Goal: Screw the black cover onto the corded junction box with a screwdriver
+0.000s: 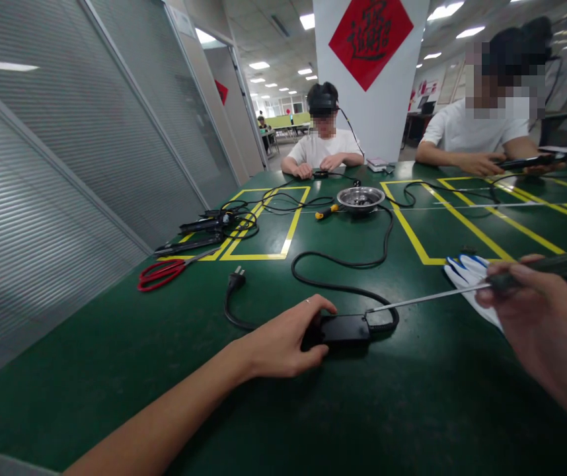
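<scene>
My left hand (pixel 291 337) grips the left end of a black power adapter (pixel 345 328) that lies on the green table, thumb on the near side and fingers over the far side. In my right hand (pixel 551 324) is a long screwdriver (pixel 427 300) with a dark handle. Its tip touches or nearly touches the adapter's right end, by the corner where the black cable (pixel 343 287) comes out. A two-pin plug (pixel 236 277) rests to the left, its cord running toward my left hand. Behind my right hand lies a white glove (pixel 466 281) with blue edging.
Red-handled scissors (pixel 161 274) and a bundle of black parts and cables (pixel 214 225) lie at left. Farther back are a metal bowl (pixel 361 198) and a yellow-and-black handled tool (pixel 326 212). Yellow tape (pixel 254 257) marks the table. Two people sit across, hands at work.
</scene>
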Available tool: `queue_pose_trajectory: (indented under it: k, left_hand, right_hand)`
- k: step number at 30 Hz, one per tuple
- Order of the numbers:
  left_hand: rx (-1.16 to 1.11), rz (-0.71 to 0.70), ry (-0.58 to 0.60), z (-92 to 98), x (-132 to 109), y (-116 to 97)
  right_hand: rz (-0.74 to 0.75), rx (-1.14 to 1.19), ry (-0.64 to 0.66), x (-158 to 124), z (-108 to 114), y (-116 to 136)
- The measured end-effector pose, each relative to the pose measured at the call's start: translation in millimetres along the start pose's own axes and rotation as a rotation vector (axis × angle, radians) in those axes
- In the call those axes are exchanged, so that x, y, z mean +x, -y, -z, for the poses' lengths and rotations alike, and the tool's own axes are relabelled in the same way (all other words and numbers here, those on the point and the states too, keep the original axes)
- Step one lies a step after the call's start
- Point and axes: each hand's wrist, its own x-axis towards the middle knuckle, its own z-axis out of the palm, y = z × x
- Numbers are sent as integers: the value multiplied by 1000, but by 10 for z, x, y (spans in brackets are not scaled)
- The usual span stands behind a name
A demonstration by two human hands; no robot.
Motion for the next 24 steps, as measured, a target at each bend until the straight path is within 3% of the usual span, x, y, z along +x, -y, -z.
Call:
queue_pose_trajectory:
  k: [8,24]
  left_hand:
    - [-200,-99,-199,69,87,126]
    - [-189,-130,-159,73,78,72]
  right_hand:
    - [-373,56,180,-430,-119,-257]
    - [-367,70,165,-349,-70,-309]
